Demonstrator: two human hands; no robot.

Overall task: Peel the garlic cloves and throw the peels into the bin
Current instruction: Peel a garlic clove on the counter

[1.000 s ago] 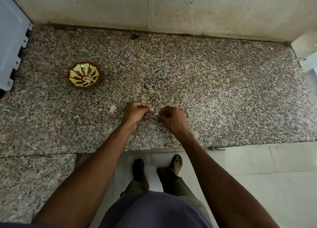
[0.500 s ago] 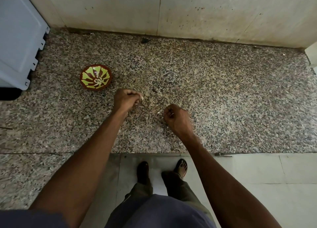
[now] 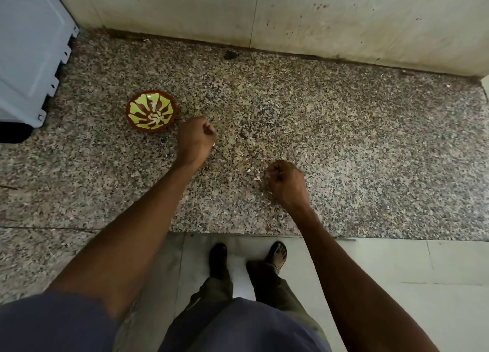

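Left hand [image 3: 195, 140] over the speckled counter [image 3: 344, 140], fingers curled into a fist; contents hidden, cannot tell if a garlic clove is inside. Right hand [image 3: 285, 182] nearer the body, fingers curled, pinching something pale, probably peel. Peel scraps [image 3: 252, 174] just left of it. Patterned bowl [image 3: 150, 111] just left of left hand

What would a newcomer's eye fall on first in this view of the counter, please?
Probably the small round red-brown bowl with a bright green petal pattern, far left on the speckled granite counter. Next come the two bare forearms reaching in from below: the left hand, fingers curled, just right of the bowl, and the right hand, nearer the counter's front edge, pinching something pale. Small pale peel scraps lie between them.
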